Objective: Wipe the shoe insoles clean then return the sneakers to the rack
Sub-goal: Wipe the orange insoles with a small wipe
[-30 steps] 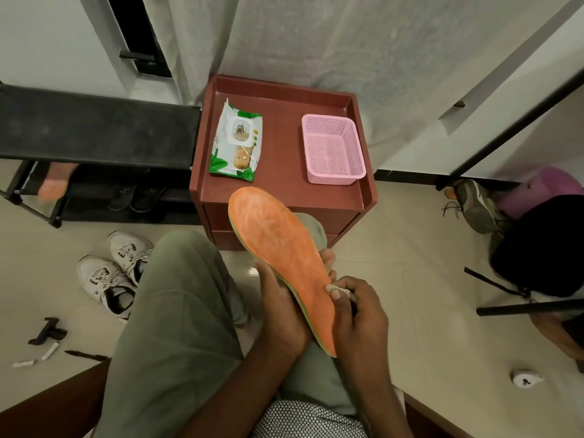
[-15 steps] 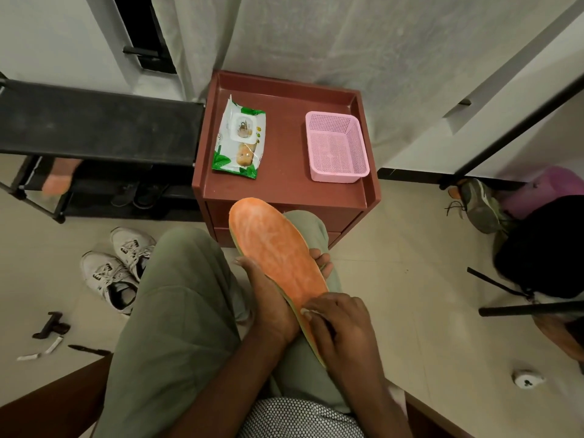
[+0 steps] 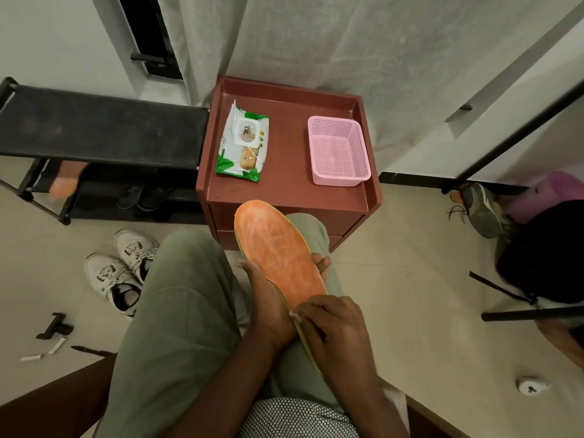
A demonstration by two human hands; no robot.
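Head view showed both forearms reaching forward over the lap. The left hand [image 3: 268,311] cradled the orange insole [image 3: 278,257] from beneath, fingers curled round its edges, toe end tilted toward the red tabletop [image 3: 284,172]. The right hand [image 3: 331,330], fingers bent, pressed a barely visible white wipe [image 3: 293,314] against the insole's heel end. White sneakers [image 3: 121,270] lay on the floor beside the black rack [image 3: 101,131].

Pink basket [image 3: 338,150] stands on the red cabinet surface [image 3: 286,184], right side. Grey shoe [image 3: 482,208] lies on the floor by the far wall, beside a black bag [image 3: 543,251].
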